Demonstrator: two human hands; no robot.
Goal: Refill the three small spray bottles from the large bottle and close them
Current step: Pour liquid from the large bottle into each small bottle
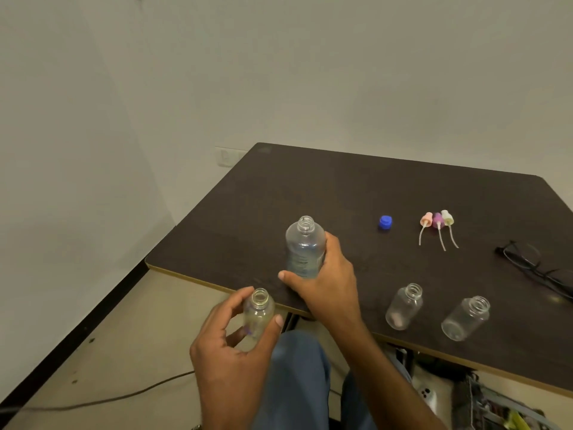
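Note:
My right hand (325, 283) grips the large clear bottle (305, 246), which stands uncapped near the table's front left edge. My left hand (235, 346) holds one small clear bottle (259, 311), open at the top, just off the table edge above my lap. Two more small open bottles (404, 305) (466, 318) stand on the table to the right. The blue cap (385, 222) lies behind them. Three spray heads, pink (425, 223), purple (437, 223) and pale yellow (448, 220), lie side by side with their tubes pointing toward me.
The dark wooden table (403, 187) sits against a white wall. Black eyeglasses (533, 268) lie at its right edge. A cable (124, 397) runs over the floor at the left, and clutter (483, 401) lies under the table at the right.

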